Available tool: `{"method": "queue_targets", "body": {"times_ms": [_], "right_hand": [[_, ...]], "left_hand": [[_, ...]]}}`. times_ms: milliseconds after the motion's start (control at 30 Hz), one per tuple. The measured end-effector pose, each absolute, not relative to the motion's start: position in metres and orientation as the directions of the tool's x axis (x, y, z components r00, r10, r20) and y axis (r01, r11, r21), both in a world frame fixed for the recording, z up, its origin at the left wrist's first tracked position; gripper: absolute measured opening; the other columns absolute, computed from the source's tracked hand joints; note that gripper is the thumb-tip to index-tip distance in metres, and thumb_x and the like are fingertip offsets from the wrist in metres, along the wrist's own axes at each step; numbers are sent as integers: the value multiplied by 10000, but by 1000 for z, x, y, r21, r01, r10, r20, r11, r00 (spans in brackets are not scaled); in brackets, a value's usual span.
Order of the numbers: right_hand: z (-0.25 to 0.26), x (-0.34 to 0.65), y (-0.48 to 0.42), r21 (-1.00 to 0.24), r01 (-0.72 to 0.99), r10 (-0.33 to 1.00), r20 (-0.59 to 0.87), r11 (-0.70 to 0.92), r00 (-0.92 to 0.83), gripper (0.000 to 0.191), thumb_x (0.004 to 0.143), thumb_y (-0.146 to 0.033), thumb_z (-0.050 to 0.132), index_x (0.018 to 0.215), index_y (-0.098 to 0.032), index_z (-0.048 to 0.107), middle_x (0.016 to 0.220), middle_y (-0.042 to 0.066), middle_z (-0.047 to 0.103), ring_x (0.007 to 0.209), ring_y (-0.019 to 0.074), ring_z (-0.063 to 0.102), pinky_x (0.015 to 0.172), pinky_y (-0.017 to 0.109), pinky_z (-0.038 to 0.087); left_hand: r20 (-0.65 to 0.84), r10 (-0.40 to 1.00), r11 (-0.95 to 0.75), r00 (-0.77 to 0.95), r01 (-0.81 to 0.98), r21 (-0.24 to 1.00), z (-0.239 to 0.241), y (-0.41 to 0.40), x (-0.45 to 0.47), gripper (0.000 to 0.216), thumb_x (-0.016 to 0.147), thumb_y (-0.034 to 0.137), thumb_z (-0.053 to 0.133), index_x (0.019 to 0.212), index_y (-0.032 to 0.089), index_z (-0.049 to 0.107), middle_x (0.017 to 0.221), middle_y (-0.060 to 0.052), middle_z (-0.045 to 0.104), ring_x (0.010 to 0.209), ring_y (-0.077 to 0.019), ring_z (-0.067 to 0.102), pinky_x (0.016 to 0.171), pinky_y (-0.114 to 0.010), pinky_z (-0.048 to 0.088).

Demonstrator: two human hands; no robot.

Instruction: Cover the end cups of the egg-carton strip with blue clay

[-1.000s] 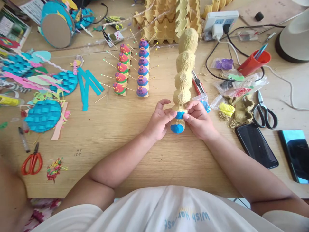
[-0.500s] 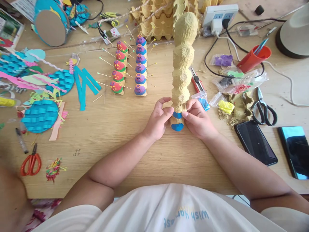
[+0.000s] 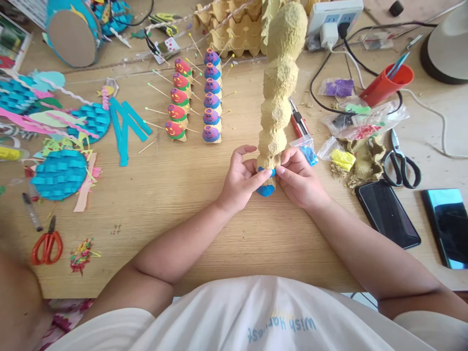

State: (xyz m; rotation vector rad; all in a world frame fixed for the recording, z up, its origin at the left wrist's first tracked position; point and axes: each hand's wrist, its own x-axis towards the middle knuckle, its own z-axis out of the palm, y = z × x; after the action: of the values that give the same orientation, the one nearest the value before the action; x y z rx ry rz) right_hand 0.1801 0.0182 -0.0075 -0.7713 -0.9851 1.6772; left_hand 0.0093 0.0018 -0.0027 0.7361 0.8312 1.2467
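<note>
A long strip of egg carton (image 3: 280, 90) with several bumps points away from me, its near end between my hands. Blue clay (image 3: 265, 190) covers part of the nearest bump, and a blue clay band (image 3: 268, 171) crosses the strip just beyond it. My left hand (image 3: 239, 183) grips the left side, its thumb pressed on the blue band. At the right side, my right hand (image 3: 300, 180) pinches the strip with thumb and fingers by the band's end. Left of the strip stand two painted egg-carton caterpillars, one red and green (image 3: 178, 97), the other purple and blue (image 3: 211, 101).
On the right lie a red cutter (image 3: 300, 122), a bag of blue clay (image 3: 309, 153), yellow clay (image 3: 342, 159), black scissors (image 3: 401, 163) and two phones (image 3: 387, 214). Orange-handled scissors (image 3: 47, 246) and woven blue paper discs (image 3: 58, 174) are at left. A person's arm shows at the lower left edge.
The strip's near end has shifted slightly left and the strip leans a little. My left thumb has moved right, further onto the blue band.
</note>
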Motion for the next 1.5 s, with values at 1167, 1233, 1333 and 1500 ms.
{"method": "queue_targets", "body": {"times_ms": [1167,1233,1333,1500], "right_hand": [[-8,184,22,-759,-560,921,-133,-332,-365,466,813,-412,1065,992,-305,648,903,-61,676,796,140,654,760,284,618],[-9,184,22,-775,-546,925,-130,-320,-358,476,819,-427,1058,986,-307,628,873,-65,647,775,143,643,753,290,621],[-9,185,22,-791,-526,928,-139,-313,-345,486,820,-450,1049,991,-311,615,892,-58,664,791,156,658,775,311,637],[-6,187,23,-755,-543,913,-182,-368,-365,458,838,-473,1024,1043,-316,646,969,-47,725,834,162,700,751,302,638]], "left_hand": [[-270,939,344,214,-605,718,-4,6,4,643,785,384,1034,1315,312,677,896,59,838,786,-146,766,756,-277,574],[-266,940,342,216,-614,711,-5,6,4,660,768,387,1050,1307,315,676,884,64,837,779,-141,763,749,-269,574],[-267,939,343,217,-615,710,-5,7,4,654,775,399,1050,1314,314,689,921,54,848,801,-143,775,763,-270,587],[-273,936,351,221,-636,688,-5,9,5,616,798,400,1039,1312,305,713,991,38,858,829,-148,798,795,-284,629]]}}
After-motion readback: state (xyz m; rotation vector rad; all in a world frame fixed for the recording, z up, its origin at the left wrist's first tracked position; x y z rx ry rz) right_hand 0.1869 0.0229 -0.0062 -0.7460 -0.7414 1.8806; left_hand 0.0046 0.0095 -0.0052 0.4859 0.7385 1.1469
